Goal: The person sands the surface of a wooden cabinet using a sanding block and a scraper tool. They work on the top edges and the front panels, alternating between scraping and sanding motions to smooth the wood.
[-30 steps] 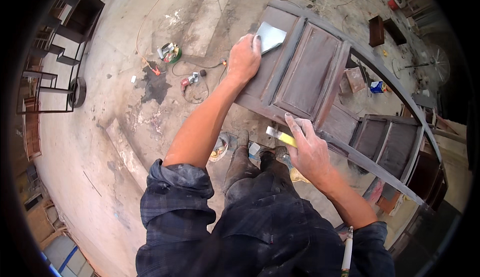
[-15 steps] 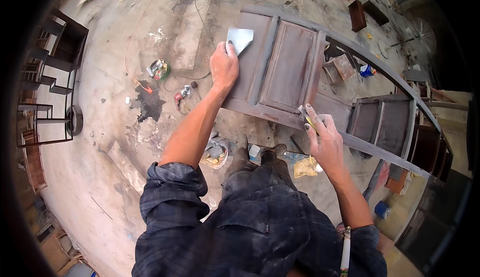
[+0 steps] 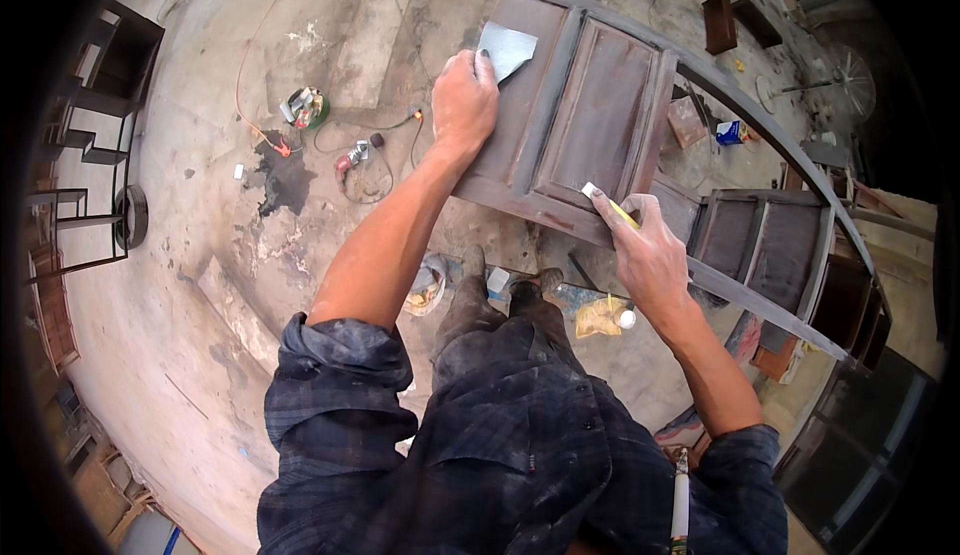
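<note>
My left hand (image 3: 467,100) is closed on a piece of pale grey-blue sandpaper (image 3: 508,47). It rests at the left end of a dusty dark-brown wooden cabinet (image 3: 598,105) with framed panels, and the sheet lies over that end panel. My right hand (image 3: 652,245) pinches a slim yellow tool (image 3: 625,217) with a pale tip, by the cabinet's near edge. Whitish dust covers the fingers of my right hand. What kind of tool it is I cannot make out.
A red power tool (image 3: 350,159) with its cord and a green bucket (image 3: 312,110) stand left on the stained floor. Near my feet are a white tub (image 3: 440,277) and a yellow bag (image 3: 597,318). Dark shelving (image 3: 125,60) stands far left; a blue can (image 3: 731,133) lies behind the cabinet.
The view has shifted, so the cabinet appears slightly higher and to the right. My right hand has tilted the yellow tool, its pale tip now pointing toward the panel's lower corner. Both holds stay the same.
</note>
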`<state>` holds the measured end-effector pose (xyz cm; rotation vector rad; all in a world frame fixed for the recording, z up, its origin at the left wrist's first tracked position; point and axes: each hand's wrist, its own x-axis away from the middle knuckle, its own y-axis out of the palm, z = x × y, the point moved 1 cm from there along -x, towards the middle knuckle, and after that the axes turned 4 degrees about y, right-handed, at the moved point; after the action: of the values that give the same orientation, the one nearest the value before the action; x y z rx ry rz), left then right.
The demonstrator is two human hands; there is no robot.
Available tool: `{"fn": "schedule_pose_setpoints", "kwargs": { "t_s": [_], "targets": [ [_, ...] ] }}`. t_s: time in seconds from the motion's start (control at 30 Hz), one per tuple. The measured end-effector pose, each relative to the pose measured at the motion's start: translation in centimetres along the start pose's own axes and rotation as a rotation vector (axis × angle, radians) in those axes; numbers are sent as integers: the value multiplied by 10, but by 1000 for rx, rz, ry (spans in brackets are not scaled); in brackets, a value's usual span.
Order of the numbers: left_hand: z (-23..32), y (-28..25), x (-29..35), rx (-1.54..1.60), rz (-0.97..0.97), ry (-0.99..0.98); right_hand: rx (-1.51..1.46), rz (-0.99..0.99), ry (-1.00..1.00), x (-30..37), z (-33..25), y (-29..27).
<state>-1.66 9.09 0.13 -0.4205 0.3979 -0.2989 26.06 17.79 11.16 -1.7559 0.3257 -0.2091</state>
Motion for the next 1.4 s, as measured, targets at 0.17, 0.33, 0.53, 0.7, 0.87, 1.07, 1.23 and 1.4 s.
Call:
{"fn": "schedule_pose_setpoints", "kwargs": {
  "t_s": [0.17,0.33,0.53,0.7,0.87,1.07,1.23,1.4],
  "targets": [
    [1,1,0,-23,-5,5,-10,-46,25,0,2,2],
    [-1,0,0,-47,-2,18,-22,-50,50,-1,-2,6],
    [0,-8,-2,-83,-57,1,0,13,15,-8,-10,11],
    [-1,0,-2,-143,-62,122,-59,28,52,6,-5,5],
    [-26,-12,-5,-145,-144,37,-358,213,100,4,-21,28],
    [-39,-9,-17,-277,-209,125,-564,456,573,111,-12,17],
    [-53,-9,-22,-271,-155,261,-368,696,805,190,42,1],
    [-29,-13,-18,-286,-163,291,-146,557,728,240,127,-15]
  ]
}}
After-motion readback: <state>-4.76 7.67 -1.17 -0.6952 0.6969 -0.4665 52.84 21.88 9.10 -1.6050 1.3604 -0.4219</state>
